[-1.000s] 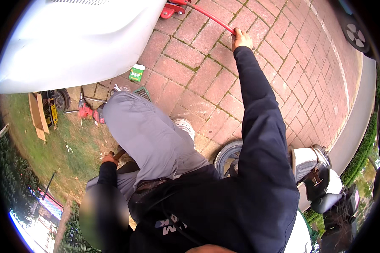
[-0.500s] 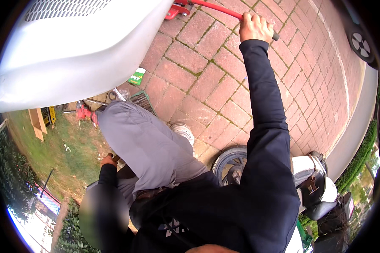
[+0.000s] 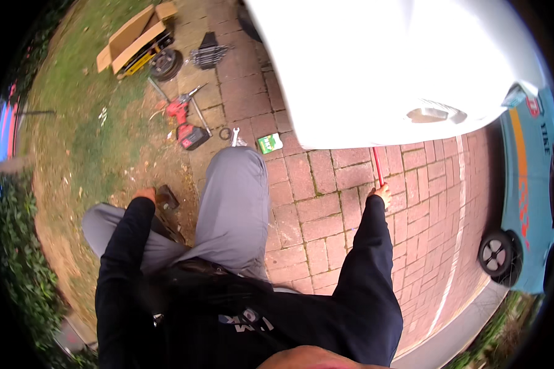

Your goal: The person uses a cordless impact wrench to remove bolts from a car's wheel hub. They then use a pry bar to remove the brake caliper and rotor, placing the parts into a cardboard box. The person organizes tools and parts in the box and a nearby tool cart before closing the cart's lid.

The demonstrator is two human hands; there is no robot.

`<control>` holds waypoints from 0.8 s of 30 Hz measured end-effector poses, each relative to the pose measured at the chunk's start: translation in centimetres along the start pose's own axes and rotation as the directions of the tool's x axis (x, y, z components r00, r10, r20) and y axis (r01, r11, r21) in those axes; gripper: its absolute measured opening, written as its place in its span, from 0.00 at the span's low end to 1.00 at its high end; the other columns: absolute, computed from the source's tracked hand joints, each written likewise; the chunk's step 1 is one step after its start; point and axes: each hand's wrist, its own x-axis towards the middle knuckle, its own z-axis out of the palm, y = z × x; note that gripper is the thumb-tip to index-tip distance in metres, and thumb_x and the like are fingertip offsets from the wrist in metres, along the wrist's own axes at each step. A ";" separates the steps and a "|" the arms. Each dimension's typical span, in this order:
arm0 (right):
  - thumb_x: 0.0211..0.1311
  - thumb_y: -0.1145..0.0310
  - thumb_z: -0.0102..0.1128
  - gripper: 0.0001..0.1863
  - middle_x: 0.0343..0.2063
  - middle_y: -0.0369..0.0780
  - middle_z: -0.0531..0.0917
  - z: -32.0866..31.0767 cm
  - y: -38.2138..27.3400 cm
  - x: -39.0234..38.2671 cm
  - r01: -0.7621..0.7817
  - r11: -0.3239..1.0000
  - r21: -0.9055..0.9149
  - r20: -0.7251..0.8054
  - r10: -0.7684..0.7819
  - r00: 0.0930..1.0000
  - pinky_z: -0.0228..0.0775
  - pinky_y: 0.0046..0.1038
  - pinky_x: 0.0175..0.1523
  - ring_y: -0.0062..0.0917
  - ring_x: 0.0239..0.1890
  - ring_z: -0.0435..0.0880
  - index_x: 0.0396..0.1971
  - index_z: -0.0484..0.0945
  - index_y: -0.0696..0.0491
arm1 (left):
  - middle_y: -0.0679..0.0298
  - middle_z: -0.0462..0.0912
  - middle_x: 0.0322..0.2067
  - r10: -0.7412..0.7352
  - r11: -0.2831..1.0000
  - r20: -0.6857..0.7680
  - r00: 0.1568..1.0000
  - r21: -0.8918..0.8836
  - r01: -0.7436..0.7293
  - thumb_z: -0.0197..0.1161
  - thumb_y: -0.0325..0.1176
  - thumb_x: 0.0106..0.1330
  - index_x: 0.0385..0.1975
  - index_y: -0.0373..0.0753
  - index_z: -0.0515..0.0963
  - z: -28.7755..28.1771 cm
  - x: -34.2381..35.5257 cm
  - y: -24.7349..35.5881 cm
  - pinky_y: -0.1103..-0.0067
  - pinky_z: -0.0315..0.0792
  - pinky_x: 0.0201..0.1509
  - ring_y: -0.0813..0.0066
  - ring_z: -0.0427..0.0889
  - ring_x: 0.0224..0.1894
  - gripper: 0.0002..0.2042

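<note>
Your right hand (image 3: pixel 381 193) was closed around the red bar (image 3: pixel 378 167) reaching ahead of it, while your left hand (image 3: pixel 144 194), well apart, was just beside a dark object (image 3: pixel 167 197), its finger opening impossible to tell.

The white car (image 3: pixel 363 74), cut off above, hides the far end of the red bar (image 3: pixel 378 167).

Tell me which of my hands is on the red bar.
Your right hand, out over the brick paving, grips the red bar; your left hand is well apart, near your left knee.
</note>
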 end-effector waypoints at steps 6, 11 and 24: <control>0.63 0.62 0.58 0.11 0.41 0.46 0.85 -18.2 -1.8 3.4 0.309 0.932 -0.189 -0.040 -0.322 0.946 0.78 0.44 0.45 0.44 0.43 0.85 0.42 0.79 0.50 | 0.58 0.83 0.52 -0.081 0.994 0.064 0.995 0.082 0.076 0.54 0.35 0.67 0.51 0.43 0.80 -0.2 -2.6 1.6 0.66 0.76 0.55 0.60 0.81 0.56 0.15; 0.64 0.56 0.59 0.14 0.35 0.46 0.86 -17.8 0.9 3.4 0.376 0.880 -0.291 -0.212 -0.442 0.871 0.78 0.44 0.40 0.43 0.38 0.86 0.40 0.77 0.50 | 0.59 0.84 0.49 0.039 0.999 0.068 0.997 0.016 -0.040 0.57 0.35 0.65 0.52 0.45 0.79 -3.7 -1.9 4.2 0.64 0.76 0.54 0.58 0.82 0.54 0.16; 0.61 0.65 0.63 0.16 0.39 0.51 0.81 2.1 -0.3 0.3 0.191 0.981 -0.019 -0.250 -0.190 0.949 0.76 0.48 0.43 0.48 0.40 0.83 0.44 0.69 0.53 | 0.55 0.85 0.36 -0.034 0.999 -0.060 0.998 -0.022 0.033 0.68 0.36 0.57 0.48 0.46 0.78 -6.4 -1.0 0.3 0.62 0.80 0.41 0.54 0.85 0.39 0.18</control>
